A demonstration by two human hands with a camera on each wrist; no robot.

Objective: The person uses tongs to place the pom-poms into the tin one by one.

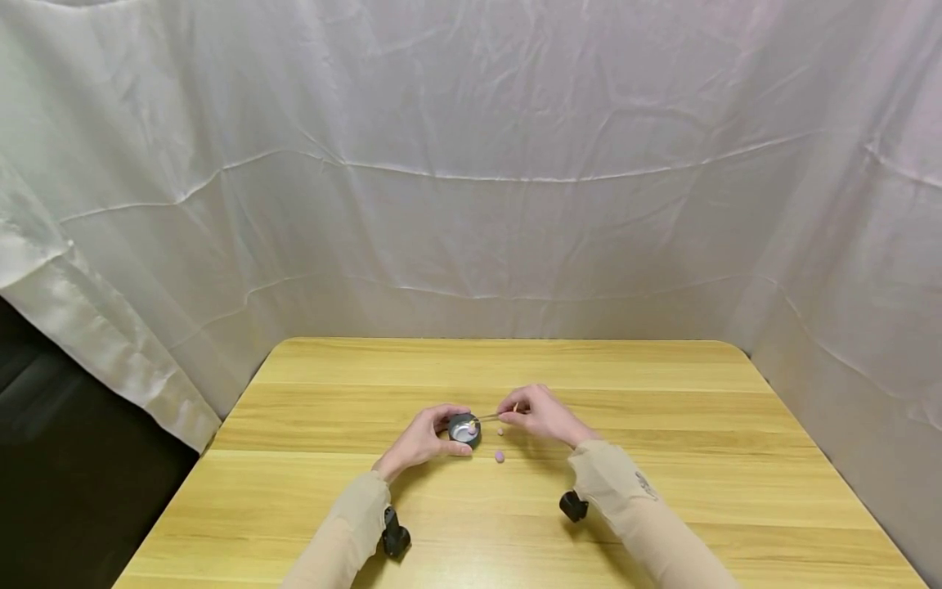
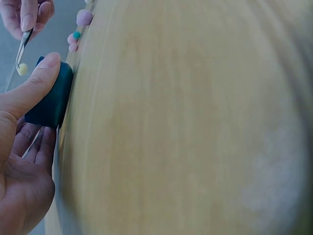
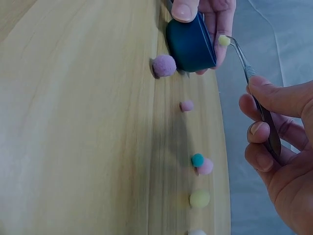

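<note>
My left hand (image 1: 422, 439) grips a small dark bowl (image 3: 188, 46) on the table, thumb on one side and fingers round the other. Its inside looks silvery in the head view, with a pinkish pom-pom (image 1: 472, 429) showing in it. Tweezers (image 3: 247, 68) with bent tips are pinched between the thumb and fingers of my right hand (image 1: 543, 414). A small yellow pom-pom (image 3: 224, 40) sits at the tips, by the bowl's mouth. On the table near the bowl lie a purple pom-pom (image 3: 164, 65) and a smaller pink one (image 3: 187, 105).
Further along the wooden table (image 1: 662, 474), the right wrist view shows a teal pom-pom (image 3: 197, 160) against a pink pom-pom (image 3: 205, 167), a larger yellow pom-pom (image 3: 199, 199) and a white one (image 3: 197, 232). Pale curtains (image 1: 515, 237) hang behind and beside the table.
</note>
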